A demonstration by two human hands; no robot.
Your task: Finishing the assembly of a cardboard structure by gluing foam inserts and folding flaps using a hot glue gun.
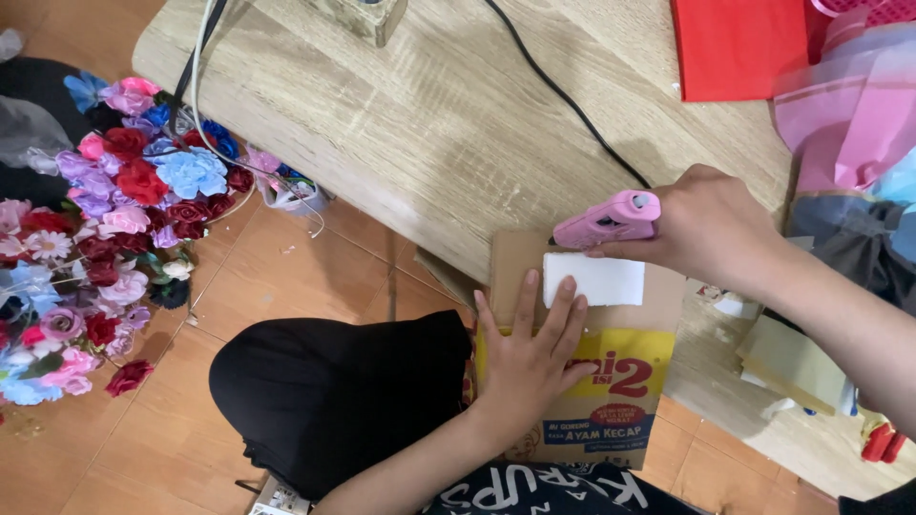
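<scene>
Right hand (711, 224): grip closed around a pink glue gun (611, 218), nozzle pointed left, long axis roughly horizontal. Just below the nozzle a white foam block (593, 279) is seen, long axis left-right, lying on a cardboard sheet (572, 381) at the table (429, 124) edge. Left hand (530, 358): laid flat, open, fingertips touching the block.

Likely a home craft corner; tiled floor (286, 286); fabric flowers (114, 219); low wooden table (429, 114).

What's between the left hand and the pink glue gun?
In the head view, a white foam block lies between the left hand and pink glue gun.
</scene>
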